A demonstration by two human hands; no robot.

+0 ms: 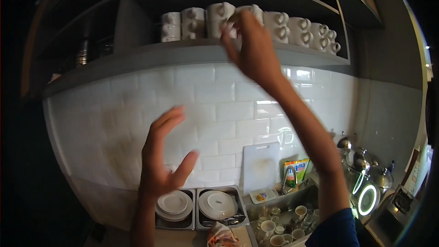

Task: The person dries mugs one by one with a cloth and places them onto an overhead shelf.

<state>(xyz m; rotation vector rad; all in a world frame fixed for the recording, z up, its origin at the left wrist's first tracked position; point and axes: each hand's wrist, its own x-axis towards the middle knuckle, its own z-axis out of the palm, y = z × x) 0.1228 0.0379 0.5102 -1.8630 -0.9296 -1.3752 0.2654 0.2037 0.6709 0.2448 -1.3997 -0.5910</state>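
Observation:
My right hand (249, 41) is raised to the shelf, in front of the stacked white mugs (275, 26). Its fingers are curved at a mug handle near the middle of the row; whether they touch it cannot be made out. My left hand (164, 153) is held up before the white tiled wall, its thumb and fingers apart and nothing between them. Below it, white plates (173, 202) lie in a metal tray, and more plates (218, 204) fill the tray beside it.
Cups and glasses (270, 228) stand in the sink at lower right, near the tap (286, 178). A white cutting board (260, 167) leans on the wall beside a green packet (296, 171). Kettles (361, 160) stand at far right. A crumpled cloth (222, 235) lies at the bottom.

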